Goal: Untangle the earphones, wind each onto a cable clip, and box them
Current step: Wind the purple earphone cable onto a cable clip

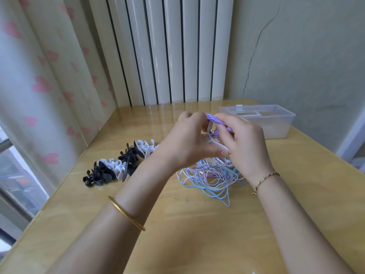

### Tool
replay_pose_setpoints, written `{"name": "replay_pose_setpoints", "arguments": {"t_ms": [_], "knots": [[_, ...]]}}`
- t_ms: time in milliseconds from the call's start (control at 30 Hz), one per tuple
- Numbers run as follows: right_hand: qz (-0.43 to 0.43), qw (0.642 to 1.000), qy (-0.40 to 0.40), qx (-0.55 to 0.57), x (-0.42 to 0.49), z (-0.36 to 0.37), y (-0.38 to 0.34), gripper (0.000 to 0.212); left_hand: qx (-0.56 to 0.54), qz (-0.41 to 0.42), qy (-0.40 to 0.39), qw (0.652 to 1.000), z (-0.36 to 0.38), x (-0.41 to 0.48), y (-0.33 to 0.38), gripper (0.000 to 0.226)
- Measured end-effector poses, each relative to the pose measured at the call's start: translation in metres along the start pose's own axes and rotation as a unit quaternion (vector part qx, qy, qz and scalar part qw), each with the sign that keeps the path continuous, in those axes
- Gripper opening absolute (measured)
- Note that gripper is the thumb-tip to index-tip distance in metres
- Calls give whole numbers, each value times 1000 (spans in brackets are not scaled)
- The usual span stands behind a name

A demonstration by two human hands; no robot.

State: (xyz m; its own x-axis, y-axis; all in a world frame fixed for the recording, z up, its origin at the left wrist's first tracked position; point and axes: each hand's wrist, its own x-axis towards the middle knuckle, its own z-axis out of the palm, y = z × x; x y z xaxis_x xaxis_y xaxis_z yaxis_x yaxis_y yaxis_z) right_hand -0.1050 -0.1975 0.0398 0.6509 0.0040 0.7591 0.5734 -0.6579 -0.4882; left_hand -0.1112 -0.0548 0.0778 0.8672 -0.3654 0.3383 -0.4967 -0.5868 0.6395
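Note:
Above the table's middle, my left hand (189, 141) grips a white cable clip (216, 144) with purple earphone cable (214, 118) wound round it. My right hand (243, 141) pinches the purple cable at the clip's top and right side. Below the hands lies a tangle of blue, pink and white earphone cables (212, 176) on the wooden table (189, 224). A row of black and white cable clips (120, 165) lies to the left. A clear plastic box (276, 123) stands open at the back right; I cannot tell what is inside.
A white ribbed radiator (167, 50) stands behind the table. A curtain with pink hearts (39, 86) hangs on the left, next to a window. A cracked wall rises behind the box. The table's right edge runs close to the box.

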Motion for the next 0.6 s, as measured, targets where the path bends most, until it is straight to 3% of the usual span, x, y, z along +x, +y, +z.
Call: {"name": "replay_pose_setpoints", "arguments": {"t_ms": [167,367,600], "knots": [[6,1000,-3,6,-2,3,2,27,30,19,55,998,9,2,-2,41],[19,997,-52,53,2,-7,15,25,22,4,42,999,4,3,-4,34],[-15,999,-3,43,2,-9,15,26,-131,-58,41,989,-4,4,-5,28]]}}
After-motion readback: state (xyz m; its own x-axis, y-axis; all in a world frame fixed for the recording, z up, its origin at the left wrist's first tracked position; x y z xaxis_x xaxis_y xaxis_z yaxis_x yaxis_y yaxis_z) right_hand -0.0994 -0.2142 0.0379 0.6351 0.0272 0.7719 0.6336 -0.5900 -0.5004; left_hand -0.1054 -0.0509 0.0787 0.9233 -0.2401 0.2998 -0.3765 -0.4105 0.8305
